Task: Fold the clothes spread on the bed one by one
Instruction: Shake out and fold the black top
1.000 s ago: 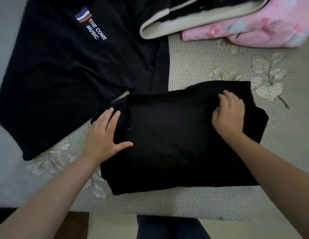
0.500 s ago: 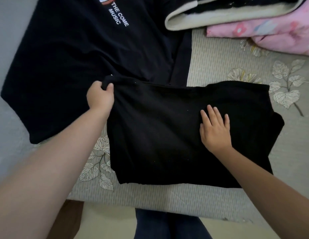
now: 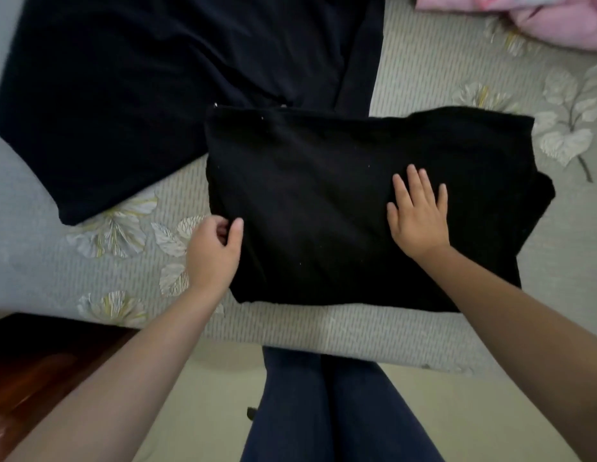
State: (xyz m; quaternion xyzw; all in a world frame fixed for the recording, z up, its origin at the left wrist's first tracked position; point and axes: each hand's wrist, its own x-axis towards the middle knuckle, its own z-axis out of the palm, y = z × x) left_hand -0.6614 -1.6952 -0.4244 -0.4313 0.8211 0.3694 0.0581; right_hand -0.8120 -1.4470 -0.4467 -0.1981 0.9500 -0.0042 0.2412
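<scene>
The folded black shirt (image 3: 340, 201) lies under the flat right hand (image 3: 418, 215); the left hand (image 3: 215, 251) pinches its left edge

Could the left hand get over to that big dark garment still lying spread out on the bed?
Probably yes. The left hand sits at the near left edge of the folded black garment, and only bare bedspread lies between it and the spread dark garment. Nothing blocks the way.

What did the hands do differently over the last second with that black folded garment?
The left hand slid from the far left corner down the black folded garment's left edge, now pinching it. The right hand moved from the far right toward the middle, still pressing flat. The navy T-shirt stayed spread.
</scene>
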